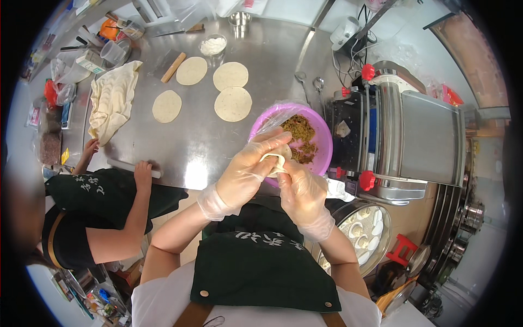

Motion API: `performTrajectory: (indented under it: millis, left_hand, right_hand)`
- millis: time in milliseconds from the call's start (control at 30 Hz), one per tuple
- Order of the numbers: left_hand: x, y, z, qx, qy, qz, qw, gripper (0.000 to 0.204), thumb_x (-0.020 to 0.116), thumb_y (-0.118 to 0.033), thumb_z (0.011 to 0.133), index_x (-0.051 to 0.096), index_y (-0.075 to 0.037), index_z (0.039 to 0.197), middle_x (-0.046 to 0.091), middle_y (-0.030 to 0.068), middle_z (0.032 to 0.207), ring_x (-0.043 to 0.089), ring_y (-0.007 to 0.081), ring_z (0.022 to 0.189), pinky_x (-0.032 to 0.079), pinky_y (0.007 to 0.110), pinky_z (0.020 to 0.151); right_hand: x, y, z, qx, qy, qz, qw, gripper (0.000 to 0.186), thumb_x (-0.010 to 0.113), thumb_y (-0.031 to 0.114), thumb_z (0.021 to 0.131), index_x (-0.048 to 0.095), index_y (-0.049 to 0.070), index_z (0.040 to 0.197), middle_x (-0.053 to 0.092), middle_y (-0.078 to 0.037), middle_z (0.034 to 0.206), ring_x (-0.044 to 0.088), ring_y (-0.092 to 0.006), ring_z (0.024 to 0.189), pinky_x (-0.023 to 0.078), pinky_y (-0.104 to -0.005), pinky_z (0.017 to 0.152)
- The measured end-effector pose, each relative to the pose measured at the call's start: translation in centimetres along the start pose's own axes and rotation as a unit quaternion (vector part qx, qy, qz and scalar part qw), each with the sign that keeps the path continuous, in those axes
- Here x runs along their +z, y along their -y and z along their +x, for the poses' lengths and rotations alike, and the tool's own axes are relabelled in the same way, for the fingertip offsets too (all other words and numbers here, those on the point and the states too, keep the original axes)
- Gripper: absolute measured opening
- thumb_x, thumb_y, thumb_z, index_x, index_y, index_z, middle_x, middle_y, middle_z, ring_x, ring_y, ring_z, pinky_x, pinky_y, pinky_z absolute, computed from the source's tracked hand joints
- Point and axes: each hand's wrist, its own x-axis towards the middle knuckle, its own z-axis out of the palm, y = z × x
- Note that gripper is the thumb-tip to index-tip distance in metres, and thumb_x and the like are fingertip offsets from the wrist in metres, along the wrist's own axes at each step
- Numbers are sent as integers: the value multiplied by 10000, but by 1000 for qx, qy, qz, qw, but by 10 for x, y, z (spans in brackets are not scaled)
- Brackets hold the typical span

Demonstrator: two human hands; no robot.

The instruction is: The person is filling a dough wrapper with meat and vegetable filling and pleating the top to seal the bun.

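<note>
Above the near rim of a pink bowl [326,128], my left hand [245,170] cups a small dough bun [278,163] with a gathered edge. My right hand [303,197] pinches that edge between thumb and fingers. Clear plastic gloves cover both hands. The bowl holds a brown-green chopped filling [298,131], and a plastic bag hangs over its left rim. What is inside the bun is hidden by my fingers. Several flat dough rounds [233,103] lie on the steel table [163,136] to the left of the bowl.
A dough machine [381,136] with red knobs stands right. Below it is a round steamer tray [381,253] of buns. At left, a co-worker's hand [143,173] rests on a rolling pin [133,168] near a dough sheet [111,101]. Two spoons [318,84] lie behind the bowl.
</note>
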Motion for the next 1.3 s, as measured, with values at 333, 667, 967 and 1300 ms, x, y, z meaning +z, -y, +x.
performTrajectory:
  millis: [333,667,967,1300]
  left_hand:
    - [26,-3,-1,-93,-110,-206,968,401,529,-16,955,546,-30,1356,453,157,1439,426,216,1341,410,349,1054]
    - [19,17,1,61,-107,-86,989,431,591,59,899,605,-77,1307,425,151,1467,431,232,1341,409,355,1071]
    - [15,16,1,80,-67,-24,994,405,599,4,929,595,-80,1325,386,146,1515,391,246,1386,384,384,1101]
    - [16,14,-2,60,-81,4,995,403,602,6,929,590,-50,1328,342,145,1549,385,239,1389,389,362,1100]
  right_hand:
    - [8,5,-1,62,-75,35,995,446,708,-34,802,584,-12,1231,654,-119,723,648,-265,566,506,-353,522]
    - [6,0,1,72,-20,2,997,311,702,-68,788,616,1,1079,667,-98,726,652,-183,555,497,-305,516]
    - [4,4,-2,90,-15,16,996,221,699,-62,803,638,0,1006,673,-112,735,659,-190,563,490,-293,512]
    - [5,10,2,115,-14,-2,993,199,690,-45,817,629,-4,1002,677,-112,718,664,-198,562,497,-289,528]
